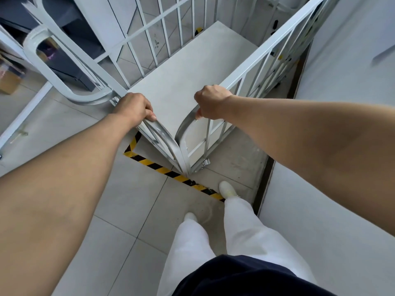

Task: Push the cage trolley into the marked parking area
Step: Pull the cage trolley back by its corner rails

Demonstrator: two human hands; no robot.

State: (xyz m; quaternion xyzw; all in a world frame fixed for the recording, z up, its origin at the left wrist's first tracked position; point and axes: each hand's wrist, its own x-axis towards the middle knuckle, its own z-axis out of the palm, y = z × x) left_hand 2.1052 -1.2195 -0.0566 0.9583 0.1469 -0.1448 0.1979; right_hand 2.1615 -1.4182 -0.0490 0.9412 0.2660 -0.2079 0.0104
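Observation:
A light grey cage trolley with barred sides and a flat floor stands right in front of me. My left hand is closed around the top rail of its left side. My right hand grips the curved top corner of its right side. Yellow-and-black hazard tape marks a corner on the tiled floor beneath the trolley's near end; the trolley base sits past this tape line. Another bit of the tape shows through the far bars.
A white wall runs close along the trolley's right side, with a dark skirting strip. A second folded cage frame leans at the left, beside dark cabinets and a cardboard box. My feet in white shoes stand at the tape.

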